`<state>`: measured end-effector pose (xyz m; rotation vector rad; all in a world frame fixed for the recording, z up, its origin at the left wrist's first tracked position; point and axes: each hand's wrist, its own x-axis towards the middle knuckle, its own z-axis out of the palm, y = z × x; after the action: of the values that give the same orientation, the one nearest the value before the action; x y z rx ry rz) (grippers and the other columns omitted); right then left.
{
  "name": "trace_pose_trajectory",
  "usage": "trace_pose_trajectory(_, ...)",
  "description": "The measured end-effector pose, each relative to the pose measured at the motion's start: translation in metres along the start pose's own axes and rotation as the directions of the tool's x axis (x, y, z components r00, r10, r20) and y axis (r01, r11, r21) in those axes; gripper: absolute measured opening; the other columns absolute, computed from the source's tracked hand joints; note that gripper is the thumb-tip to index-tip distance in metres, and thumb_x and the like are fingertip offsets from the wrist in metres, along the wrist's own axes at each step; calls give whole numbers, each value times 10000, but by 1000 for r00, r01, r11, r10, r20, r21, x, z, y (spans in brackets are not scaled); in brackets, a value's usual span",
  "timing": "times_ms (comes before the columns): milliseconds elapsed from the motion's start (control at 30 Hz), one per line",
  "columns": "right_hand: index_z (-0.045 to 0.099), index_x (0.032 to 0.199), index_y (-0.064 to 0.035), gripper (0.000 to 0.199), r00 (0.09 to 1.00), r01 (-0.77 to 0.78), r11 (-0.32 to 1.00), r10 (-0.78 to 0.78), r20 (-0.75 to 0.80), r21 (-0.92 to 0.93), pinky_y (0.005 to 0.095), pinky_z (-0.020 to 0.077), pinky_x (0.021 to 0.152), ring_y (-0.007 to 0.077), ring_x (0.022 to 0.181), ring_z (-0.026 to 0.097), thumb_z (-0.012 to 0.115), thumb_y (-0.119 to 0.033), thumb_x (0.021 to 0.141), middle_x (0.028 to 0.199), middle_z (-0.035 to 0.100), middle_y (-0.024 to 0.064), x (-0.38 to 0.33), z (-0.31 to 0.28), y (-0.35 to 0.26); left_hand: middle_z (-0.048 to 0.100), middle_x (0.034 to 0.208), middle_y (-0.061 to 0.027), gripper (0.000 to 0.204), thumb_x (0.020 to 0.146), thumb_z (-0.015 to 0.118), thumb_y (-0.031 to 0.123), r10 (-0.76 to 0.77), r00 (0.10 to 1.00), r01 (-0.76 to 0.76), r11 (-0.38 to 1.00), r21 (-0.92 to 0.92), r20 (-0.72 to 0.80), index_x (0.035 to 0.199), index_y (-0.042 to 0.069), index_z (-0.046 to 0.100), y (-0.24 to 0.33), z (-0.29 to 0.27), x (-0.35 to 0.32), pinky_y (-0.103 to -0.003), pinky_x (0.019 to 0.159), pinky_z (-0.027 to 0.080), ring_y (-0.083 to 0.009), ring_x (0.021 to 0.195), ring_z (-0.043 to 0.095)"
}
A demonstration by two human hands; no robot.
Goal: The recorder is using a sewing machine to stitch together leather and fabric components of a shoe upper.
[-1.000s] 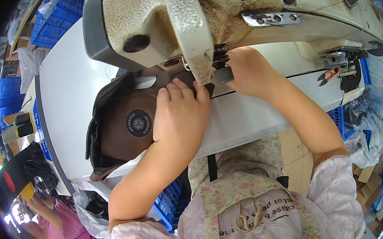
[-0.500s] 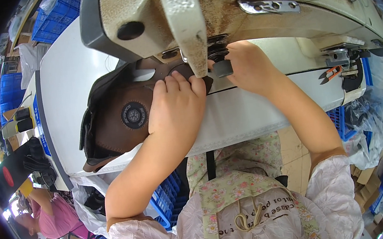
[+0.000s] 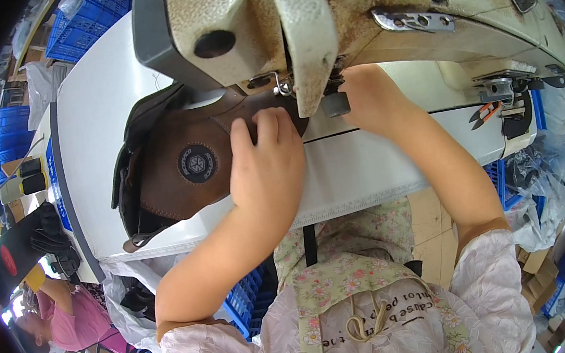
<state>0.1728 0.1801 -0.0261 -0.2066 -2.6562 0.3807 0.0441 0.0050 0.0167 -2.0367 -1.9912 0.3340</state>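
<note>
A brown leather shoe upper with a round black patch lies on the white bed of a sewing machine. Its dark-lined edges stand up at the left, while its right end reaches under the machine head. My left hand presses on the leather with bent fingers, gripping it just left of the needle area. Beyond the machine's black knob, my right hand is close to the upper's right end. The machine hides its fingertips, so what they touch cannot be seen.
Orange-handled thread snips lie at the table's right end. Thread spools stand on the left, near another person in a pink top. Blue crates are at the back left; plastic bags hang on the right.
The upper has turned slightly under my left hand, whose fingers have shifted and bent more. My right hand has moved slightly beside the knob. The machine sits a little farther right in view.
</note>
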Motion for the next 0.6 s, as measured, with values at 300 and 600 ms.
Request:
trace_pose_trajectory(300, 765, 1064, -158, 317, 990, 23, 1000, -21, 137, -13, 383, 571, 722, 262, 896, 694, 638, -70, 788, 1048, 694, 93, -2, 2, 8, 687, 1149, -239, 398, 806, 596, 131, -11, 985, 8, 1000, -15, -174, 1152, -48, 676, 3, 18, -7, -445, 995, 493, -321, 1042, 648)
trace_pose_trajectory(600, 769, 1012, -127, 228, 999, 14, 997, -17, 39, 74, 391, 564, 712, 281, 883, 692, 651, -74, 824, 1014, 698, 108, 1, 2, 5, 702, 1098, -252, 367, 818, 594, 138, 57, 985, -65, 997, -44, -163, 1110, -63, 690, -7, 21, -5, -437, 1036, 475, -342, 1070, 665)
